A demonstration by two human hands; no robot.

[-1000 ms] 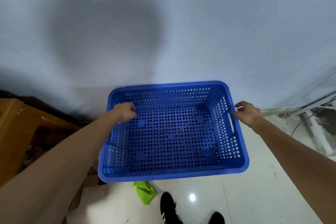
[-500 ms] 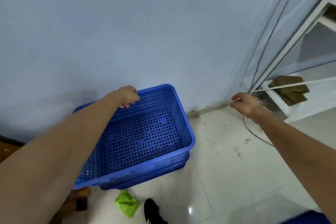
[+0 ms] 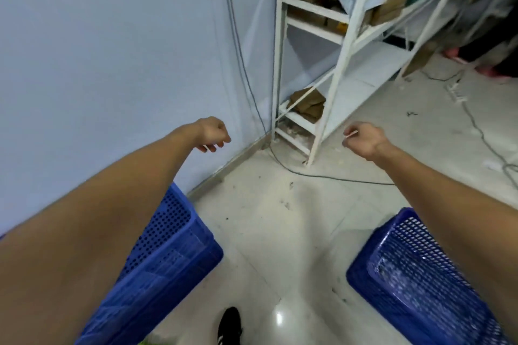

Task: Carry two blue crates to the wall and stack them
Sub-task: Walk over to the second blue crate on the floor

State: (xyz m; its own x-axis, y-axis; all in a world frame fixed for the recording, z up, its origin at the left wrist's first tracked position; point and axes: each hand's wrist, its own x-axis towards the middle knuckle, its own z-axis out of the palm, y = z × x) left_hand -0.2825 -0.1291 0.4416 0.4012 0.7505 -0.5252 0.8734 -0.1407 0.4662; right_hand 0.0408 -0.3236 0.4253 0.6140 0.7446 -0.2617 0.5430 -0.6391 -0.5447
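Both of my hands are free right now: the left hand (image 3: 211,133) and the right hand (image 3: 361,138) hang out in front of me with the fingers loosely curled, gripping nothing.

One blue crate (image 3: 168,258) sits on the floor at my lower left, close against the wall (image 3: 112,50), half hidden under my left forearm. From its doubled rim I judge it may already be a nested pair, but I cannot tell for sure. A second crate (image 3: 414,283) stands on the floor at my lower right, well apart from the first and away from the wall. So I read the task as partly done: at least one crate has reached the wall, while the right-hand one has yet to be picked up, carried across and set on top.

The floor (image 3: 280,218) is pale glossy tile, scuffed and speckled with dirt, with a bright lamp reflection near my black shoe (image 3: 229,322). A dark cable (image 3: 322,175) runs down the wall and trails across the tiles. In the corner stands a white metal shelf rack (image 3: 333,70) holding cardboard boxes and brown scraps, with more clutter beyond it on the right.
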